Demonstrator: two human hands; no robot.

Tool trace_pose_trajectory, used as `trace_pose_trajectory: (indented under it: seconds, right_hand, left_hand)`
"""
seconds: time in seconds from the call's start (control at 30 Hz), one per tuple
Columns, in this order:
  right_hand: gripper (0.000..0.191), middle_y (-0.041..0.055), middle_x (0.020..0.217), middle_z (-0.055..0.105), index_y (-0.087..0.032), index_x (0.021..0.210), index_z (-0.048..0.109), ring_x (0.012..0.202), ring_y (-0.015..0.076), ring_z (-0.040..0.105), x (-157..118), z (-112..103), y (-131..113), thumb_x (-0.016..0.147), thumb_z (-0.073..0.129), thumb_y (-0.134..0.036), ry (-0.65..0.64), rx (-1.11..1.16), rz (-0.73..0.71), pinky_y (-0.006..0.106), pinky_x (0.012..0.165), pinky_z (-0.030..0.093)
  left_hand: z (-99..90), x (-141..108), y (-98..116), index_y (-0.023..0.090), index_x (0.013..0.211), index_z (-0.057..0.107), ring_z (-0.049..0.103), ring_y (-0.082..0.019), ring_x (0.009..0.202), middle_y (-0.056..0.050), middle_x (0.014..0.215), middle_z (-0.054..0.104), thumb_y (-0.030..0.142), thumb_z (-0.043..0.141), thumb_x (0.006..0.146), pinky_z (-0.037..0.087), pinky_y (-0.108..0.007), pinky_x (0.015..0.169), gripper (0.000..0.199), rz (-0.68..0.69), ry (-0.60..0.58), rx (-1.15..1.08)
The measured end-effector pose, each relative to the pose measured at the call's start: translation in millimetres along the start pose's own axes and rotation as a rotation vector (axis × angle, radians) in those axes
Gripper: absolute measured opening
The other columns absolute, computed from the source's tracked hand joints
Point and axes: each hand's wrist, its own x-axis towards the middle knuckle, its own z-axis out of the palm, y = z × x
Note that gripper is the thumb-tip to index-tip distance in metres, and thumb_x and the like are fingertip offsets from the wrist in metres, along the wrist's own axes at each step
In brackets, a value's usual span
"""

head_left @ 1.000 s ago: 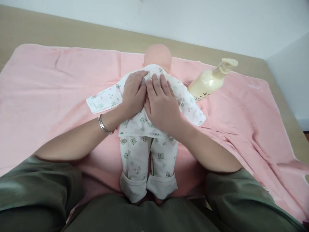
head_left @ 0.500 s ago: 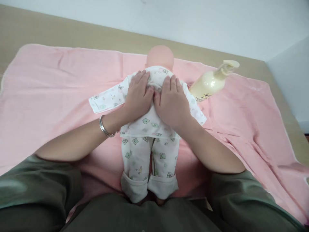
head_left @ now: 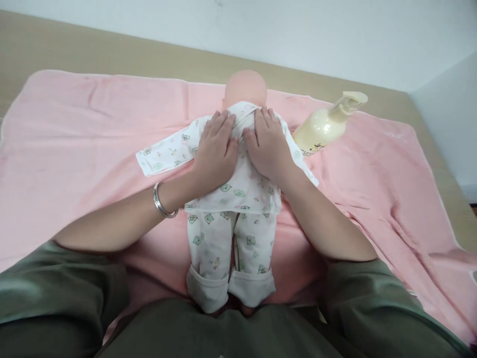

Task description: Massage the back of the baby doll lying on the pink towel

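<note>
A baby doll (head_left: 246,88) lies face down, its bald head away from me. It wears a white printed long-sleeved top (head_left: 238,194) and matching trousers (head_left: 212,243) with turned-up cuffs. My left hand (head_left: 218,146) lies flat on the left side of the doll's upper back, fingers pointing toward the head. On the other side my right hand (head_left: 269,144) rests flat too, its thumb spread from the fingers. Between the two hands the top's fabric is creased near the collar. A silver bangle (head_left: 160,201) circles my left wrist.
Under the doll spreads a pink blanket (head_left: 74,139) over a light wooden surface (head_left: 112,52). A cream pump bottle (head_left: 324,127) leans at a tilt by the doll's right-hand sleeve. A white wall (head_left: 279,30) borders the far side.
My right hand has shifted slightly up and outward, away from my left, and the thumbs are farther apart. The fabric at the collar has creased differently. My left hand has barely moved.
</note>
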Motion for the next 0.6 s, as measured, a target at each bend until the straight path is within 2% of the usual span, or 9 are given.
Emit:
trace_pose_trajectory:
  seconds: [0.1, 0.23, 0.3, 0.37, 0.43, 0.5, 0.6]
  right_hand:
    - [0.067, 0.0218, 0.179, 0.029, 0.002, 0.171, 0.030, 0.170, 0.0380, 0.023, -18, 2, -14, 0.111, 0.034, -0.029, 0.022, -0.066, -0.004, 0.058, 0.142, 0.021]
    - [0.065, 0.0291, 0.174, 0.036, 0.008, 0.168, 0.034, 0.165, 0.0451, 0.033, -44, 0, -33, 0.111, 0.039, -0.025, 0.007, -0.211, -0.036, 0.056, 0.139, 0.031]
    - [0.064, 0.0296, 0.171, 0.041, 0.008, 0.166, 0.037, 0.163, 0.0456, 0.037, -46, -3, -34, 0.111, 0.040, -0.023, 0.010, -0.222, -0.064, 0.057, 0.137, 0.035]
    - [0.061, 0.0258, 0.171, 0.044, 0.004, 0.166, 0.042, 0.163, 0.0424, 0.039, -39, -5, -29, 0.111, 0.038, -0.023, 0.022, -0.173, -0.081, 0.057, 0.136, 0.036]
    - [0.061, 0.0197, 0.174, 0.042, 0.000, 0.167, 0.042, 0.167, 0.0367, 0.034, -26, -6, -19, 0.111, 0.037, -0.023, 0.006, -0.088, -0.079, 0.054, 0.139, 0.032]
    - [0.063, 0.0155, 0.180, 0.032, -0.002, 0.170, 0.035, 0.171, 0.0317, 0.024, -12, -6, -11, 0.111, 0.037, -0.025, -0.025, -0.012, -0.046, 0.050, 0.143, 0.023]
    - [0.067, 0.0143, 0.183, 0.020, -0.003, 0.173, 0.026, 0.174, 0.0289, 0.014, 0, -2, -5, 0.112, 0.036, -0.029, -0.020, 0.029, 0.002, 0.048, 0.145, 0.012]
  left_hand:
    - [-4.3, 14, -10, 0.023, 0.155, 0.057, 0.034, -0.032, 0.167, -0.009, 0.172, 0.048, 0.040, 0.054, 0.103, 0.021, -0.051, 0.143, 0.054, -0.048, -0.020, -0.033]
    - [-7.5, 29, -21, 0.022, 0.147, 0.063, 0.043, -0.033, 0.162, -0.010, 0.165, 0.057, 0.041, 0.057, 0.102, 0.026, -0.051, 0.141, 0.049, -0.075, -0.004, -0.051]
    - [-7.2, 28, -22, 0.023, 0.144, 0.064, 0.047, -0.032, 0.159, -0.009, 0.162, 0.060, 0.043, 0.056, 0.102, 0.029, -0.050, 0.140, 0.047, -0.051, 0.024, -0.061]
    - [-6.6, 25, -21, 0.025, 0.143, 0.064, 0.049, -0.031, 0.157, -0.008, 0.161, 0.062, 0.044, 0.056, 0.102, 0.032, -0.050, 0.139, 0.045, -0.034, 0.041, -0.077]
    - [-6.2, 23, -19, 0.026, 0.143, 0.063, 0.049, -0.031, 0.157, -0.008, 0.161, 0.062, 0.045, 0.055, 0.103, 0.031, -0.051, 0.139, 0.045, -0.031, 0.040, -0.091]
    - [-6.0, 22, -18, 0.027, 0.143, 0.062, 0.048, -0.032, 0.158, -0.007, 0.162, 0.061, 0.047, 0.055, 0.104, 0.029, -0.052, 0.140, 0.045, -0.033, 0.028, -0.097]
    - [-5.8, 22, -21, 0.028, 0.145, 0.061, 0.046, -0.032, 0.159, -0.007, 0.163, 0.059, 0.048, 0.054, 0.105, 0.027, -0.053, 0.141, 0.046, -0.033, 0.015, -0.092]
